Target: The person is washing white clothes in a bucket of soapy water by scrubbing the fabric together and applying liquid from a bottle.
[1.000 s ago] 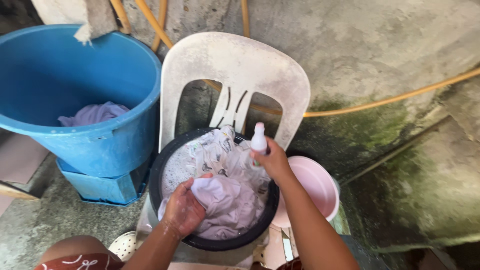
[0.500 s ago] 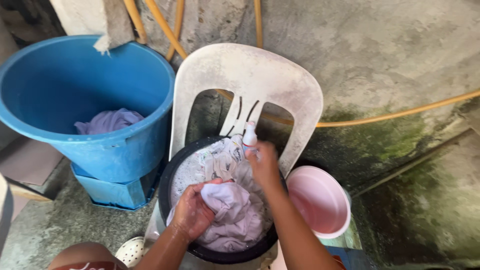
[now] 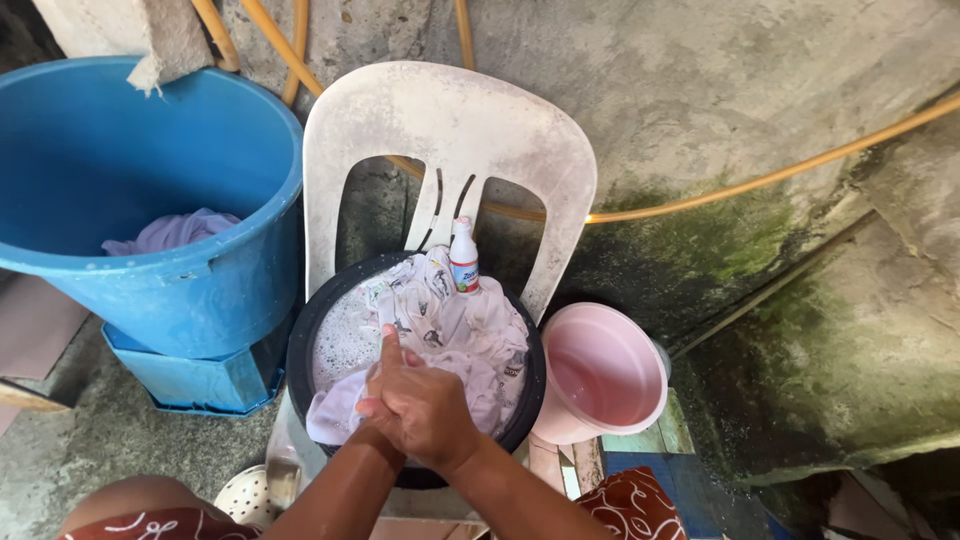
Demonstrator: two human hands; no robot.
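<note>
Against mossy concrete wall (image 3: 760,260), white plastic chair (image 3: 440,130).

Basin (image 3: 305,345) on chair (image 3: 440,130) between tub (image 3: 200,290) left, bucket (image 3: 640,400) right.

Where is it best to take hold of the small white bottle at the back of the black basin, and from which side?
Probably grip the white bottle around its body, below the cap, coming from above and in front. It stands upright on the far edge of the black basin, with the chair back close behind and wet laundry at its foot, so only the upper part is free.
</note>
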